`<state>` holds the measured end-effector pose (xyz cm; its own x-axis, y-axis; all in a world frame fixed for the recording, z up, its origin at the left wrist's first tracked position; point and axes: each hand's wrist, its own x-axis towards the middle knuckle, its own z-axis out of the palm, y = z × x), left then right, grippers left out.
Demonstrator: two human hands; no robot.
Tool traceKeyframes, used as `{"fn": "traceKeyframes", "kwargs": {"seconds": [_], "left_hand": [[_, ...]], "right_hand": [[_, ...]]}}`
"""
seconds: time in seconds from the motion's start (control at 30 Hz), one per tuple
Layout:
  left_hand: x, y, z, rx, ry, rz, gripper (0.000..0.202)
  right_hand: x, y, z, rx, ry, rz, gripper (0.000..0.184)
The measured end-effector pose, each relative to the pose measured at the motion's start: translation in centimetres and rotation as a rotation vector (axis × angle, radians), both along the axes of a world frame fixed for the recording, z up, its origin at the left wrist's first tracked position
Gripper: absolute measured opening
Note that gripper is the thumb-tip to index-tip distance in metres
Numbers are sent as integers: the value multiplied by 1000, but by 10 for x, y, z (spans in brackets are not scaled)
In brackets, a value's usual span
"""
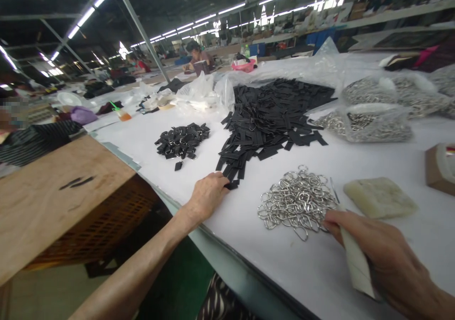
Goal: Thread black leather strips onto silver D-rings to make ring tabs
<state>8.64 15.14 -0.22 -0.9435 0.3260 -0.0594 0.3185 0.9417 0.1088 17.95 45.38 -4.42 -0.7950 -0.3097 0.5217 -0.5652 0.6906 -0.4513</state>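
From where I stand, the worker's left hand is low over the white bench, fingers bent and drawn close together at a black strip on the near edge of the large heap of black strips. I can't tell whether the fingertips pinch that strip or only touch it. The right hand is curled firmly round a tool with a pale, wrapped handle; a thin metal shaft points away from the worker. Its fingertips are right at the edge of a pile of silver metal rings, which lies between the two hands.

Beyond the left hand is a smaller pile of black tabs with metal rings, one tab lying just apart on its near side. A yellowish block rests near the right hand. Behind it, clear bags of metal rings lie together beside the large heap.

At the far right, a brown object with a clear top shows a small red and yellow patch, too blurred to read. A bottle of orange liquid with a green nozzle stands tilted on the left, and a pink basin sits further back.
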Motion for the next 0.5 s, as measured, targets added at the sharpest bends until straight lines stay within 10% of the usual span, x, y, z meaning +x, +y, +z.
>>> {"fn": "traceKeyframes", "kwargs": {"seconds": [0.33, 0.5], "left_hand": [[3, -3, -2, 87, 60, -26, 19], [3, 3, -15, 339, 51, -307, 19]], "right_hand": [[-3, -4, 5, 67, -3, -8, 7], [-3, -4, 6, 9, -89, -3, 8]]}}
